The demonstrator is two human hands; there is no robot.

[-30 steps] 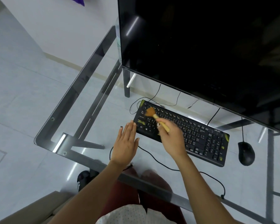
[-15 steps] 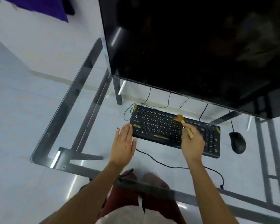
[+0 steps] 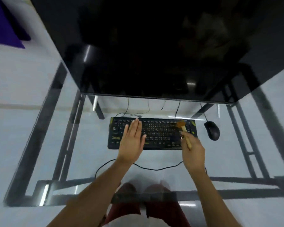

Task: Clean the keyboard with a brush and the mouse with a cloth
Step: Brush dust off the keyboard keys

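Note:
A black keyboard [image 3: 161,134] with yellow-green marks lies on the glass desk [image 3: 92,154]. My right hand [image 3: 193,154] grips the wooden handle of a small brush [image 3: 183,130], whose orange bristles rest on the keyboard's right end near the number pad. My left hand [image 3: 132,141] lies flat with straight fingers on the keyboard's left half. A black mouse [image 3: 212,130] sits on the glass just right of the keyboard, apart from both hands. No cloth is in view.
A large dark monitor [image 3: 154,54] overhangs the back of the desk. Cables [image 3: 138,112] run behind the keyboard, and one cable [image 3: 147,168] loops across the glass in front of it. The dark metal desk frame [image 3: 252,145] shows through the glass.
The brush has swept from the keyboard's left end across to its right end. My left hand has moved from the glass beside the keyboard onto its left keys. The view has turned rightward.

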